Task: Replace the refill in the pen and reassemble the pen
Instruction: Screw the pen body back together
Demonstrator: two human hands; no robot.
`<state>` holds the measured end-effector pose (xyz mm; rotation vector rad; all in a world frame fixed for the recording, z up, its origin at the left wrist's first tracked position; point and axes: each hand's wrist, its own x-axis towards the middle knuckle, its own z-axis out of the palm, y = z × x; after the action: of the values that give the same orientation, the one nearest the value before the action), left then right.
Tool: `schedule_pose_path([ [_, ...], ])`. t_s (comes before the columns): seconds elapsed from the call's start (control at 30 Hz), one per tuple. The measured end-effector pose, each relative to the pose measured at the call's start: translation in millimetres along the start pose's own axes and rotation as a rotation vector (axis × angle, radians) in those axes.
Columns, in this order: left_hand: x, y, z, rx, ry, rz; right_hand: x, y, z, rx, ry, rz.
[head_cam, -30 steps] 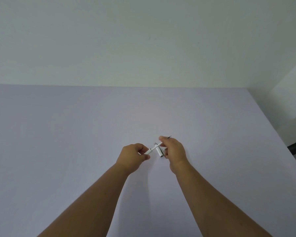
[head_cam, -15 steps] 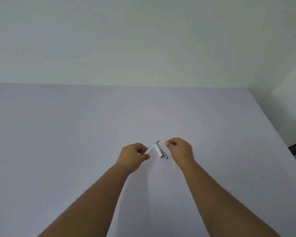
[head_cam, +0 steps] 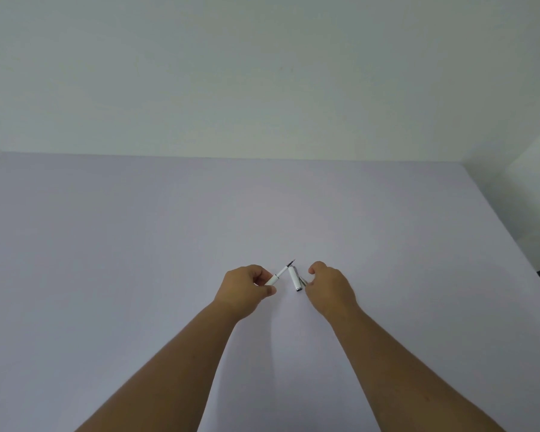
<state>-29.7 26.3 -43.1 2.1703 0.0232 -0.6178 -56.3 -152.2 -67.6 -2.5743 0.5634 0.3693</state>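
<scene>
We see a bare lavender table (head_cam: pixel 138 260) against a pale wall (head_cam: pixel 262 73); nothing on it near the hands but a white cap (head_cam: pixel 294 278). The cap lies flat between the hands, long axis running away from us and slightly left, metal end toward us, clip on its right side. Our left hand (head_cam: pixel 247 286) pinches the pen (head_cam: pixel 280 272), thumb and fingers clamped on its white barrel. The pen's long axis slants up and right, dark tip pointing away, over the cap's far end; we can't tell if they touch. Our right hand (head_cam: pixel 329 283) sits just right of the cap, fingers curled and loosely apart, holding nothing we can see, fingertips near the clip.
</scene>
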Motion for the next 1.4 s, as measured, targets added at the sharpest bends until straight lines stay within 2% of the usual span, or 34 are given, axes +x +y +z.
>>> schedule_pose_path([
  [0.2,-1,1,-1,0.007,-0.004,0.002,-2,-1,5,-0.099,0.006,-0.037],
  [0.33,-2,1,-2,0.012,-0.006,-0.001,-2,-4,-1,0.027,0.041,0.048],
  [0.43,-3,2,-3,0.014,-0.010,-0.001,-1,-7,-11,0.395,0.088,0.128],
  [0.57,-5,4,-5,0.020,-0.015,0.006,-2,-16,-29,1.008,0.028,0.213],
  [0.67,-5,6,-5,0.016,-0.017,0.011,-5,-23,-37,1.193,-0.021,0.197],
  [1.0,-9,13,-5,0.000,-0.017,0.008,-10,-24,-35,1.187,-0.103,0.164],
  [1.13,-10,16,-5,-0.003,-0.017,0.021,-15,-27,-34,1.085,-0.127,0.123],
  [1.4,-14,14,-7,-0.072,-0.040,-0.027,-20,-29,-31,1.046,-0.180,0.045],
])
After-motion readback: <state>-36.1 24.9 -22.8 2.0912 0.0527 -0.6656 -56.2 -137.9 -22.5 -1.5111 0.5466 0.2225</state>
